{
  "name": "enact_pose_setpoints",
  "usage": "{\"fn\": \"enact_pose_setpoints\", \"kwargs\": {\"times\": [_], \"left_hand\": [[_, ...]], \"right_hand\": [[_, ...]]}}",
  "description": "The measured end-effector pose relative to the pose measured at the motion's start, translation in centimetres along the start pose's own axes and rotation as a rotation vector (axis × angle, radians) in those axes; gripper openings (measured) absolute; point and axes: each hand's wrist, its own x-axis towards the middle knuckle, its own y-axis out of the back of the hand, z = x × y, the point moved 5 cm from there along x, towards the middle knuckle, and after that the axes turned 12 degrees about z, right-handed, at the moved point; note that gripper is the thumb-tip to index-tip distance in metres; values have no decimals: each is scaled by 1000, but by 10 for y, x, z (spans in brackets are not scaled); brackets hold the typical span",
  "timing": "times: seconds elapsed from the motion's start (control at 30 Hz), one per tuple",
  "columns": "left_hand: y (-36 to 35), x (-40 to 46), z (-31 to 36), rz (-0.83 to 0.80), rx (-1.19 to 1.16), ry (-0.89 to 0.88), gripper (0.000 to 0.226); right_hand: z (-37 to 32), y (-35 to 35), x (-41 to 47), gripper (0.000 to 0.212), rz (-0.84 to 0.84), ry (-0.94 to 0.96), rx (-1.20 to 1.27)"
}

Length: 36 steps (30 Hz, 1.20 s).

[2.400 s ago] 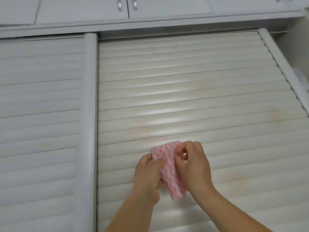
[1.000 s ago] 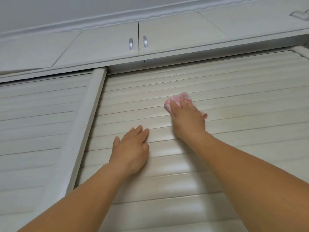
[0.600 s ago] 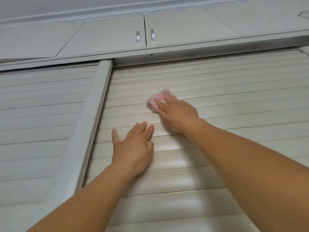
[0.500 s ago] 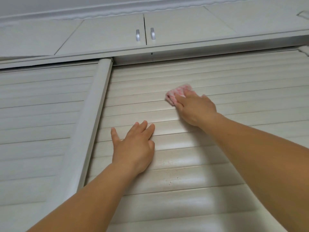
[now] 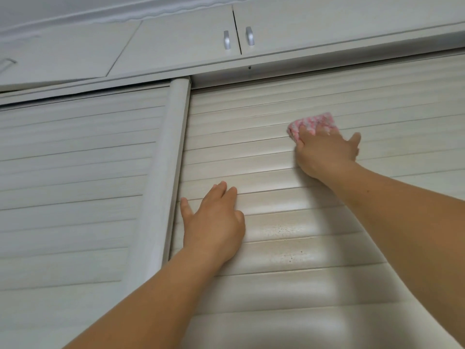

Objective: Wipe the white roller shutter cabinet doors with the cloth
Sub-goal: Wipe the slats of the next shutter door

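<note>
The pink-and-white patterned cleaning cloth (image 5: 312, 124) is a soft, light, limp pad, folded into a small wad. It has no stiffness of its own, so judge it to need a flat palm behind it. Hold it by spreading your fingers over its back, as shown, not by pinching an edge. It lies high on the right-hand white slatted roller shutter door (image 5: 276, 152), a few slats below the top rail, pressed to the surface.

Your right hand (image 5: 325, 153) lies over the cloth with fingers extended and thumb splayed to the right. It is open and pressing, with the cloth trapped between fingers and slats. Your left hand (image 5: 214, 225) rests flat and open on lower slats, holding nothing, just right of the rounded white vertical post (image 5: 163, 172) that separates the two shutters.

Expect the slats to be rigid individually but jointed, so the door may flex under pressure. The left hand probably serves as a brace. The ribbed surface is likely to snag the cloth at each groove. Dark specks (image 5: 279, 229) show on slats below the hands.

Compared with half a second ago, the cloth and right hand have moved rightward along the same band of slats. The left hand has kept its place.
</note>
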Motion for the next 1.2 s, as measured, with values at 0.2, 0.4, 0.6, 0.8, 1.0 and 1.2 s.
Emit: {"fn": "enact_pose_setpoints", "kwargs": {"times": [0.2,0.4,0.6,0.8,1.0,1.2], "left_hand": [[2,-4,-12,82,-130,44,57],[-1,-14,-12,177,-105,90,72],[-6,-24,-8,274,-297,227,66],[-3,-29,-13,293,-374,342,69],[-3,-32,-3,84,-174,284,72],[1,-33,2,-12,-116,279,69]], "right_hand": [[-68,-5,-9,50,-16,232,143],[-126,-6,-36,51,-58,490,253],[-138,-2,-65,47,-165,640,340],[-116,4,-90,44,-219,711,403],[-43,8,-90,44,-167,577,274],[40,12,-73,48,-165,288,120]]}}
